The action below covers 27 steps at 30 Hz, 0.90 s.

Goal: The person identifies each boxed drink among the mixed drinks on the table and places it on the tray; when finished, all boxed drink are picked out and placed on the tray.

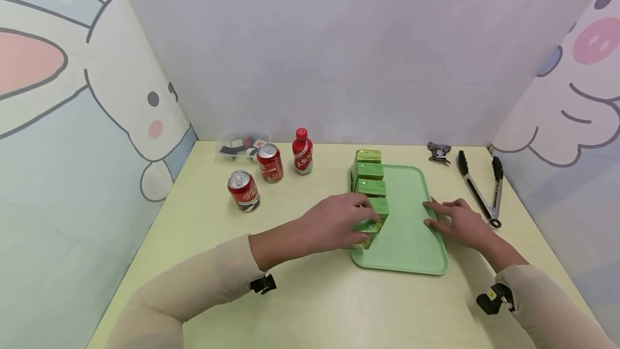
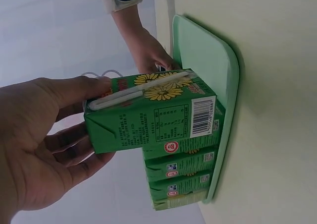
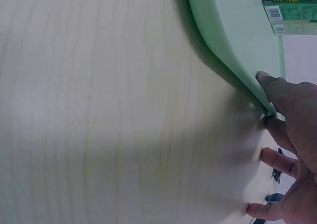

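My left hand point(image 1: 334, 222) grips a green drink carton point(image 2: 143, 117) at one end, thumb on one side and fingers on the other. A wrapped straw runs along its side, and yellow flowers and a barcode show in the left wrist view. Behind it, several matching cartons point(image 1: 370, 187) stand in a row along the left side of the light green tray point(image 1: 407, 246). At the tray's right edge, my right hand point(image 1: 457, 222) holds the rim, thumb over the inner side and forefinger beside it. Its other fingers point(image 3: 277, 162) are spread outside the tray.
Two red drink cans point(image 1: 244, 192) and a red bottle point(image 1: 302, 152) stand left of the tray. Behind the cans is a clear container point(image 1: 237, 147) with small items. Black-tipped tongs point(image 1: 479, 193) and a small black packet point(image 1: 439, 152) lie at the right back.
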Motion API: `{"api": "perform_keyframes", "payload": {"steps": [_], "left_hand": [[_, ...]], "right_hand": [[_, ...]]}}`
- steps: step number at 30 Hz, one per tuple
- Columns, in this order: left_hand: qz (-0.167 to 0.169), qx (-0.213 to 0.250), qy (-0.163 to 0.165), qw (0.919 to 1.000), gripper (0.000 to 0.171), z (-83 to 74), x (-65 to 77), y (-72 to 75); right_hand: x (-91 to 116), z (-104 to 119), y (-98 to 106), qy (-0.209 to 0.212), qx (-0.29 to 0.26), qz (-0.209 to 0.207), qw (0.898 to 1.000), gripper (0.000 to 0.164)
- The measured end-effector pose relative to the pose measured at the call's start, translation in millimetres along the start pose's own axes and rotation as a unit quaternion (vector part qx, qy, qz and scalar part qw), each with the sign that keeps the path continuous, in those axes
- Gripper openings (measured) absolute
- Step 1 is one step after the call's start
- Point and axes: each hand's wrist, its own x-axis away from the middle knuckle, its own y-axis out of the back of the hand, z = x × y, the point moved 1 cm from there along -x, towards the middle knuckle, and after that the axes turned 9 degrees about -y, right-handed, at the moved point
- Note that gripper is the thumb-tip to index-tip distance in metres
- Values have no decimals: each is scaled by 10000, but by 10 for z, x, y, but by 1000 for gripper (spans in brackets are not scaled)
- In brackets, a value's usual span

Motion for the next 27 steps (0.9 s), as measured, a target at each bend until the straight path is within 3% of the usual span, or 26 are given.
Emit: {"api": "perform_keyframes", "payload": {"steps": [11,18,27], "left_hand": [[171,-524,-288,9981,34,-116,-249,-226],[357,-868,-377,9949,32,-106,-303,-432],[419,-1030,-157,9937,35,-110,-344,-473]], "right_hand": [[3,-13,-20,-85,-30,-11,10000,56],[7,5,-36,-182,-77,58,9998,58],[15,20,-8,-212,-32,-8,9998,57]]}}
